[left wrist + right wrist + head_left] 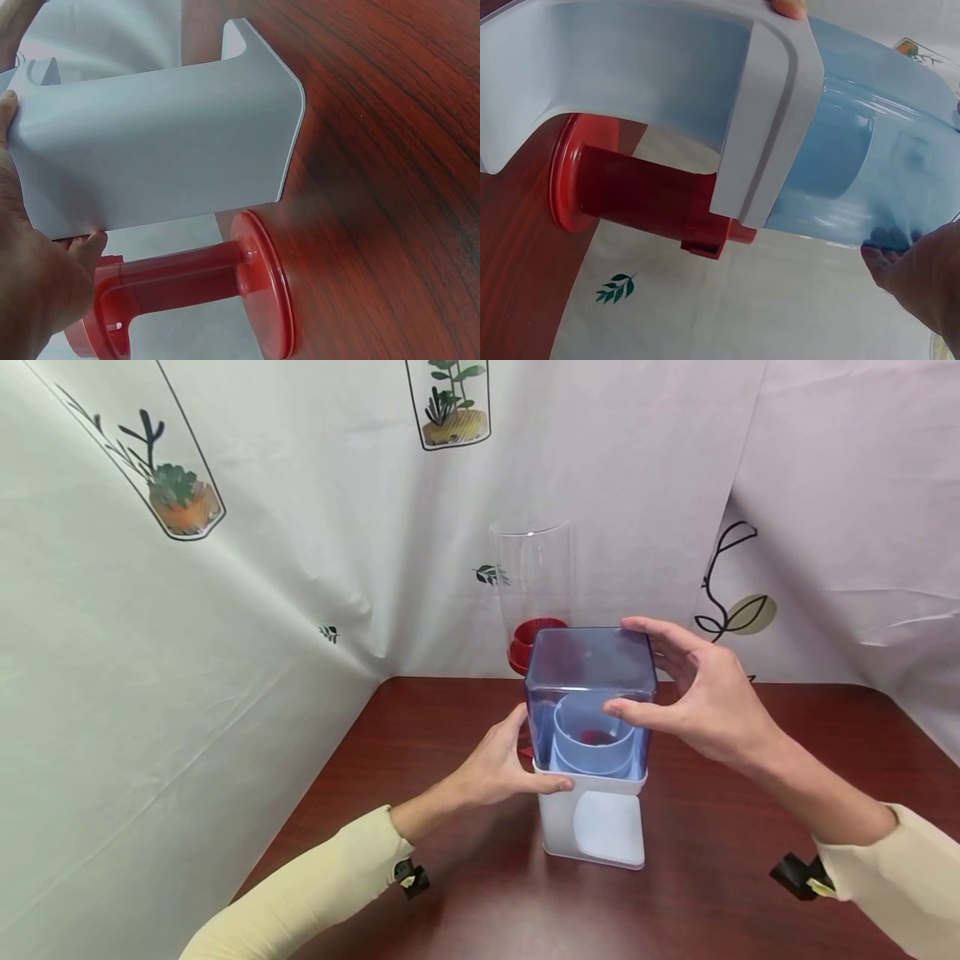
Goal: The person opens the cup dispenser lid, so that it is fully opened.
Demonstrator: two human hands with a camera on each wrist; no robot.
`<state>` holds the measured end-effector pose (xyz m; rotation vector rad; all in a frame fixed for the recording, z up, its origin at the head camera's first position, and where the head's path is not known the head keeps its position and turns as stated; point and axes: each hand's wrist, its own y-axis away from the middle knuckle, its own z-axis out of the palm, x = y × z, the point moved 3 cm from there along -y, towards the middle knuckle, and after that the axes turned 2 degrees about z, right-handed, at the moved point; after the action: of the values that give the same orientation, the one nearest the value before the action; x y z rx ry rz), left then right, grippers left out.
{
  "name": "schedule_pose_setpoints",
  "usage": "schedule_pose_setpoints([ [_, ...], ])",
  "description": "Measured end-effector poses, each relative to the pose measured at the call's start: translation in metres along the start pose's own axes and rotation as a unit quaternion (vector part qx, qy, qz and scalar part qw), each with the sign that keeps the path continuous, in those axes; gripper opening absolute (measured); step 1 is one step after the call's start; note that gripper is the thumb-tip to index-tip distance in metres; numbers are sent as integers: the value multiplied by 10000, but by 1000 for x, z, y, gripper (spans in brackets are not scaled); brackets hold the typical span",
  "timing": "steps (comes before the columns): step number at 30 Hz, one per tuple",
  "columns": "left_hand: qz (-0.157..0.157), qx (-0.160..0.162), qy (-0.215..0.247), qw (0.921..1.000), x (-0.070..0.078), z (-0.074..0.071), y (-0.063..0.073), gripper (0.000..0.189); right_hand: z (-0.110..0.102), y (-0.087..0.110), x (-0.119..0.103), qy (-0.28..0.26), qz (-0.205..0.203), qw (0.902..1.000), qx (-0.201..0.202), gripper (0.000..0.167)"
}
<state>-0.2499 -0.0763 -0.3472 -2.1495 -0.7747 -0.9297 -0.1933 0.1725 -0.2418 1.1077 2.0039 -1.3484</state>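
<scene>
A white dispenser base with a scooped-out front stands on the table, topped by a see-through blue container. Inside that container shows a round, pale blue collar. My left hand grips the base's upper left, thumb along the front rim and fingertips round the far side in the left wrist view. With thumb in front and fingers behind, my right hand holds the container's upper right side. The right wrist view has the container seated against the white rim.
Close behind the base rises a red stand with a round foot, carrying a tall clear tube. The dark red wooden table meets a white printed curtain at its back and left. Wrist cameras sit below both sleeves.
</scene>
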Motion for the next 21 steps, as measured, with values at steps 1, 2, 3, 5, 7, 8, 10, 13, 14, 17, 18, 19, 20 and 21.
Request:
schedule_pose_setpoints([
  [1,15,3,6,10000,0,0,0,92,0,0,0,6,9,10000,5,84],
  [2,24,1,20,10000,0,0,0,92,0,0,0,7,34,10000,14,84],
  [3,37,2,35,10000,0,0,-1,91,-1,0,0,4,67,10000,25,83],
  [5,64,-4,90,9999,0,0,-1,90,-2,-1,1,26,162,9999,42,81],
  [7,100,-7,144,9998,0,1,-1,90,-3,-1,1,40,288,9996,50,80],
  [8,106,-9,165,9998,-1,1,-1,89,-3,-2,1,31,344,9994,43,80],
  [10,121,-1,157,9998,-2,1,-2,89,-4,-2,2,18,438,9990,21,79],
  [13,97,12,111,9999,-2,1,-2,89,-5,-3,2,-37,522,9986,7,78],
  [14,85,10,100,9999,-2,1,-2,89,-5,-3,2,-53,535,9986,7,78],
  [17,72,28,86,9999,-2,1,-2,90,-5,-3,2,-43,509,9987,2,78],
  [18,75,50,86,9999,-2,2,-2,90,-5,-3,2,-41,483,9988,6,79],
  [19,77,67,85,9999,-2,2,-2,89,-5,-3,2,-23,455,9990,4,79],
  [20,71,82,75,9999,-1,2,-2,89,-4,-2,2,-17,419,9991,0,79],
  [21,62,94,65,9999,-1,2,-2,89,-4,-2,2,-10,377,9993,-7,80],
])
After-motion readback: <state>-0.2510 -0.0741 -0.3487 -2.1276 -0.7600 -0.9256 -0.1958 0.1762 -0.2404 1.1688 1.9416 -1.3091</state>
